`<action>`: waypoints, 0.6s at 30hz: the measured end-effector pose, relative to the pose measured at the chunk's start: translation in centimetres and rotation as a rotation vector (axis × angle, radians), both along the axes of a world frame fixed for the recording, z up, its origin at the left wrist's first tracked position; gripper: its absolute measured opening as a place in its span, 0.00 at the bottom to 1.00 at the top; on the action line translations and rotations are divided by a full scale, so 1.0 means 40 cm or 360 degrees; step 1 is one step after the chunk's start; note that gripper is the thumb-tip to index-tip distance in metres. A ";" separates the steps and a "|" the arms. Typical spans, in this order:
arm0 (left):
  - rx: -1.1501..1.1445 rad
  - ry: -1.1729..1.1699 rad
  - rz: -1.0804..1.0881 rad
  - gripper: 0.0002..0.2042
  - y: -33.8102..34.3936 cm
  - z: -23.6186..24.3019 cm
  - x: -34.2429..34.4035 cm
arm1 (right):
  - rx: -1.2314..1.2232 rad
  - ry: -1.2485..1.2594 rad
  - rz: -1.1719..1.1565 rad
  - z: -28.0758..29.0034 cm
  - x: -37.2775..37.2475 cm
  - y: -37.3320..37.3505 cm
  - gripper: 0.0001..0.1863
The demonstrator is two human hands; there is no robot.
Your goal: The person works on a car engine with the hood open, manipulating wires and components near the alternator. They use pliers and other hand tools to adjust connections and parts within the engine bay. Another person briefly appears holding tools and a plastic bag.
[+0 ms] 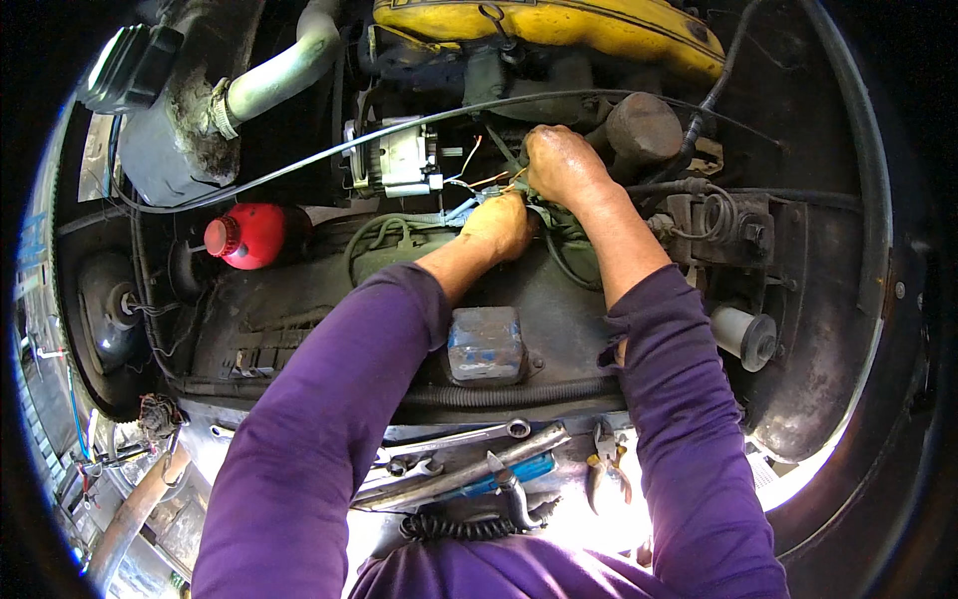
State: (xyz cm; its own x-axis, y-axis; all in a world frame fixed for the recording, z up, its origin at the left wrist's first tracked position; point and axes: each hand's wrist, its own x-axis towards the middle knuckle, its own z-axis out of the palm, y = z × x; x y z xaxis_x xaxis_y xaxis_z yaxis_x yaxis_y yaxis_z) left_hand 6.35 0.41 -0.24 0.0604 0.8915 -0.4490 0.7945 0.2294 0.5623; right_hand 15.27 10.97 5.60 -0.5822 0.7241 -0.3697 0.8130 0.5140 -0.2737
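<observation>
Both my hands meet in the middle of an engine bay, over a bunch of thin wires (462, 184). My left hand (499, 226) is closed around wires, with its fingertips partly hidden. Just above and to the right, my right hand (567, 165) pinches an orange wire (516, 182); its fingertips are turned away from view. Left of the hands sits a silver alternator (404, 160), with loose wire ends sticking out beside it. A green-grey cable (374, 228) loops below it. Behind my right hand is a dark round canister (644, 132).
A yellow engine cover (559, 25) lies at the far side. A red bottle (257, 236) and a metal tank (185, 150) stand left. Near me are wrenches (469, 436), a blue-handled tool (499, 477), a coiled black cord (449, 526) and pliers (606, 469). A small box (486, 344) sits between my forearms.
</observation>
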 end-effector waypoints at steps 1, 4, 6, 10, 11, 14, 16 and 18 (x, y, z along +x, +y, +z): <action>-0.0068 0.0031 -0.0110 0.17 -0.008 0.028 -0.009 | 0.0014 0.0015 0.0001 -0.005 0.002 0.000 0.13; -0.0269 -0.0018 -0.0455 0.19 -0.014 0.132 -0.065 | 0.0028 0.0042 -0.0009 -0.018 0.006 -0.002 0.12; -0.0480 0.0032 -0.0517 0.20 -0.009 0.202 -0.127 | 0.0057 0.0058 -0.0005 -0.024 0.007 0.003 0.12; -0.0133 0.0060 0.0364 0.20 -0.014 0.242 -0.240 | 0.0084 0.0082 0.0031 -0.035 0.009 0.001 0.13; 0.0043 0.0122 0.0504 0.19 -0.022 0.226 -0.241 | 0.0079 0.0090 0.0038 -0.036 0.009 -0.001 0.13; 0.0159 0.0102 0.0687 0.24 -0.041 0.149 -0.217 | 0.0107 0.0113 0.0020 -0.037 0.007 -0.005 0.11; 0.0126 -0.0150 0.0808 0.27 -0.038 0.100 -0.192 | 0.0114 0.0092 0.0024 -0.036 0.008 -0.005 0.11; 0.0229 -0.0359 0.0786 0.24 -0.032 0.073 -0.184 | 0.0078 0.0062 0.0113 -0.034 0.006 -0.001 0.12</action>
